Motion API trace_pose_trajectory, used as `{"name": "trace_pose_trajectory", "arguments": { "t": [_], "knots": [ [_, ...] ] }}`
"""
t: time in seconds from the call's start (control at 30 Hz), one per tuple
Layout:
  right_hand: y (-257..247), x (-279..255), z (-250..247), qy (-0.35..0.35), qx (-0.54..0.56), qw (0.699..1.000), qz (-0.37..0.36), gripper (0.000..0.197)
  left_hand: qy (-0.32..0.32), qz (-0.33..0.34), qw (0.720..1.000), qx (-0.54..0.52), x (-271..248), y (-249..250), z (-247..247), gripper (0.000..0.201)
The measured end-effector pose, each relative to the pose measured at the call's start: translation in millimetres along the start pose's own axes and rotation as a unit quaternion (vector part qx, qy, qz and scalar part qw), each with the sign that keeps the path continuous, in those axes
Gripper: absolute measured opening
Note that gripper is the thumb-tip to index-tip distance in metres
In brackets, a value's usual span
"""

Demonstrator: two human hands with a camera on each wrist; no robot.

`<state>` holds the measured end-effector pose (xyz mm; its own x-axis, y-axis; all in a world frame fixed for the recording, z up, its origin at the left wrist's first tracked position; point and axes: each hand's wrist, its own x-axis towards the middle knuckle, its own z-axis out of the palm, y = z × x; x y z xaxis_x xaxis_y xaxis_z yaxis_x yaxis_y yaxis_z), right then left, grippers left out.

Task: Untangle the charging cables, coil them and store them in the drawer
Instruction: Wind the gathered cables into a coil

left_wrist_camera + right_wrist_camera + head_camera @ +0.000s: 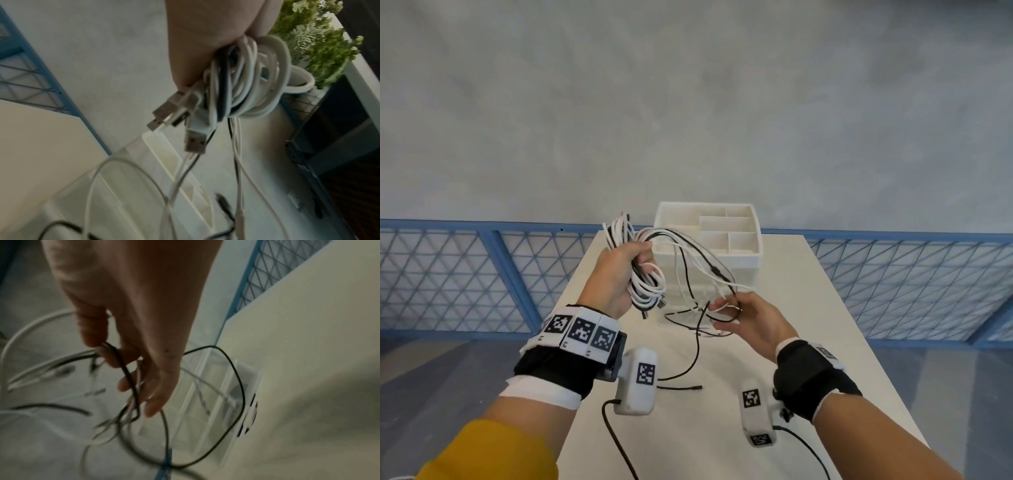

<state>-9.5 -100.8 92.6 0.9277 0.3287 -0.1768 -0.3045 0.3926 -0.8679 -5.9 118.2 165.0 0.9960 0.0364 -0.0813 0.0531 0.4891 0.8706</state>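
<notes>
My left hand (626, 270) grips a coiled bundle of white and black charging cables (647, 287), held up over the table; USB plugs (193, 139) hang below the coil (257, 91). Loose white and black strands (705, 270) run from the bundle to my right hand (736, 311), whose thumb and fingers (156, 404) pinch a black cable loop (131, 382) and thin white strands. A white drawer unit (750, 260) stands behind the cables, and its clear drawer (207, 402) sits pulled out at the bottom.
The white table (825, 342) is narrow, with blue mesh railing (465, 274) on both sides beyond its edges. A black cable end (688, 387) trails on the tabletop. The unit's top tray (726, 226) has open compartments. A green plant (312, 40) shows in the left wrist view.
</notes>
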Motion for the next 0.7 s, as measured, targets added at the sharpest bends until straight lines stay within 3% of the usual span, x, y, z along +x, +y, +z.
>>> {"name": "trace_pose_trajectory", "arguments": {
  "t": [0.1, 0.17, 0.2, 0.27, 0.33, 0.4, 0.47, 0.53, 0.63, 0.7],
  "knots": [
    [-1, -8, -21, -0.007, -0.053, 0.998, 0.015, 0.028, 0.043, 0.005, 0.997, -0.066, 7, 4, -16, 0.031],
    [3, -11, -41, 0.014, -0.204, 0.979, 0.014, 0.014, 0.052, 0.004, 0.996, -0.079, 9, 4, -21, 0.031],
    [7, -14, -52, 0.016, -0.309, 0.951, 0.018, 0.013, 0.048, 0.002, 0.996, -0.079, 9, 4, -21, 0.031],
    [19, -18, -70, 0.014, -0.503, 0.863, 0.049, 0.019, 0.033, 0.002, 0.997, -0.07, 9, 2, -17, 0.031],
    [28, -20, -82, 0.046, -0.605, 0.79, 0.093, 0.019, 0.002, 0.002, 0.998, -0.06, 8, 2, -9, 0.032],
    [28, -16, -86, 0.078, -0.642, 0.753, 0.118, 0.019, -0.033, -0.01, 0.999, -0.036, 6, 3, -3, 0.033],
    [14, -10, -80, 0.139, -0.617, 0.772, 0.069, 0.015, -0.061, -0.015, 0.998, 0.011, 4, 4, 2, 0.032],
    [-10, -4, -64, 0.178, -0.607, 0.773, -0.049, 0.016, -0.087, -0.012, 0.995, 0.053, 0, 7, 6, 0.03],
    [-43, 6, -25, 0.166, -0.554, 0.79, -0.203, 0.015, -0.132, -0.004, 0.984, 0.12, -9, 13, 11, 0.039],
    [-58, 14, 0, 0.159, -0.49, 0.815, -0.263, 0.016, -0.167, 0.001, 0.977, 0.135, -15, 18, 15, 0.032]
  ]
}}
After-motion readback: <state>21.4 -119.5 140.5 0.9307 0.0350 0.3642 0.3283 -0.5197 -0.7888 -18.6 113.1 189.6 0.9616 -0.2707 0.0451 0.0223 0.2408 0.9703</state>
